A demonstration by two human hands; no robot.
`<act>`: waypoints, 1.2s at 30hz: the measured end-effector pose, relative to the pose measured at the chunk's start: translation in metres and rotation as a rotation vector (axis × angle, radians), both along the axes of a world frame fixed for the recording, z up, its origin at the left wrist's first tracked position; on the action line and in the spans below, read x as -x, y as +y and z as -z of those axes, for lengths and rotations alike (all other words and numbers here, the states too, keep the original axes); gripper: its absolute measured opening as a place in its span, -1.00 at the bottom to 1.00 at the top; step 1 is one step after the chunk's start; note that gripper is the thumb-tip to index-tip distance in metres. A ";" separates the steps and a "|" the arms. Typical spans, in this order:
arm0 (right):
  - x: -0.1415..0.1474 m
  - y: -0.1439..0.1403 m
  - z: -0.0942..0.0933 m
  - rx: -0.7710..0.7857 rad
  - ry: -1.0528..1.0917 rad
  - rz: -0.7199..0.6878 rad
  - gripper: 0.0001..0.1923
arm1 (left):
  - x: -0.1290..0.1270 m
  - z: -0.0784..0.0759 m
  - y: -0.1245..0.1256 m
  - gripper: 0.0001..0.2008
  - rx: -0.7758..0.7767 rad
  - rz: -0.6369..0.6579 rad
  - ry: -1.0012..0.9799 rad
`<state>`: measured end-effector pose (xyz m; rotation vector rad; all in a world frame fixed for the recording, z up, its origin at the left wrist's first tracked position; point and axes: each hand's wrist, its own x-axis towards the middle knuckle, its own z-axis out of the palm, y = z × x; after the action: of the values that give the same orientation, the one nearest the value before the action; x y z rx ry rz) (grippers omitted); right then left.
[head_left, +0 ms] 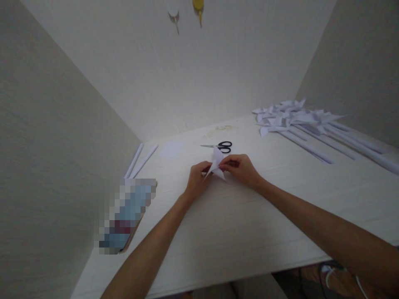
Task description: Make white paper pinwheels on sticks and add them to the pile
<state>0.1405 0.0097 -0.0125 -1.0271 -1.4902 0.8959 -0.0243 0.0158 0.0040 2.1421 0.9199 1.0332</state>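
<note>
Between my two hands is a white paper pinwheel (216, 164) with pointed, folded blades, held just above the table. My left hand (198, 178) grips it from the left, its fingertips partly behind the paper. On the other side, my right hand (239, 168) pinches the pinwheel near its middle with thumb and forefinger. Right behind the paper lie scissors (225, 146) with black handles, blades pointing left. A flat white paper sheet (171, 149) rests farther left on the table.
Several paper pinwheels (280, 120) on rolled paper sticks (308, 150) are piled at the back right. Rolled paper tubes (134, 161) lie along the left wall. Nearer stands a blurred-out, phone-like device (129, 216). White and yellow hooks (198, 5) hang on the back wall.
</note>
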 end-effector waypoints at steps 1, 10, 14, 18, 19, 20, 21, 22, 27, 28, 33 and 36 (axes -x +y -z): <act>0.000 0.000 0.000 -0.005 -0.023 -0.004 -0.97 | 0.000 0.000 0.000 -0.87 -0.007 0.005 0.003; 0.002 -0.002 0.000 -0.041 -0.104 -0.021 -0.94 | 0.002 0.003 0.000 -0.85 -0.063 -0.001 0.031; 0.003 -0.004 -0.002 -0.049 -0.118 -0.016 -0.94 | 0.001 0.003 -0.001 -0.86 -0.075 -0.020 0.030; 0.003 -0.003 -0.001 -0.054 -0.119 0.007 -0.95 | 0.000 0.003 -0.002 -0.88 -0.072 -0.030 0.020; 0.004 -0.002 0.000 -0.047 -0.096 0.002 -0.95 | 0.000 0.003 -0.002 -0.87 -0.071 -0.032 0.015; 0.004 -0.001 0.001 -0.036 -0.064 -0.008 -0.95 | 0.000 0.002 -0.002 -0.87 -0.068 -0.035 0.007; 0.004 -0.001 0.002 -0.025 -0.028 -0.022 -0.93 | 0.000 0.002 -0.002 -0.87 -0.065 -0.040 -0.002; 0.004 0.000 0.003 -0.016 0.005 -0.036 -0.91 | 0.000 0.001 -0.002 -0.86 -0.063 -0.049 -0.010; 0.003 -0.001 0.000 -0.011 0.075 -0.005 -0.85 | 0.000 0.000 -0.003 -0.79 -0.082 -0.108 -0.044; 0.003 -0.001 -0.001 -0.013 0.075 0.008 -0.84 | 0.000 0.000 -0.003 -0.78 -0.092 -0.117 -0.050; 0.004 -0.001 0.000 0.006 -0.016 -0.036 -0.80 | -0.001 0.000 -0.004 -0.77 -0.115 -0.147 -0.025; 0.004 0.001 0.002 -0.004 -0.091 -0.054 -0.81 | -0.002 0.000 -0.004 -0.78 -0.101 -0.145 -0.027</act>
<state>0.1368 0.0107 -0.0148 -1.0411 -1.6014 0.8944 -0.0227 0.0117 0.0043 2.1631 1.0433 1.2008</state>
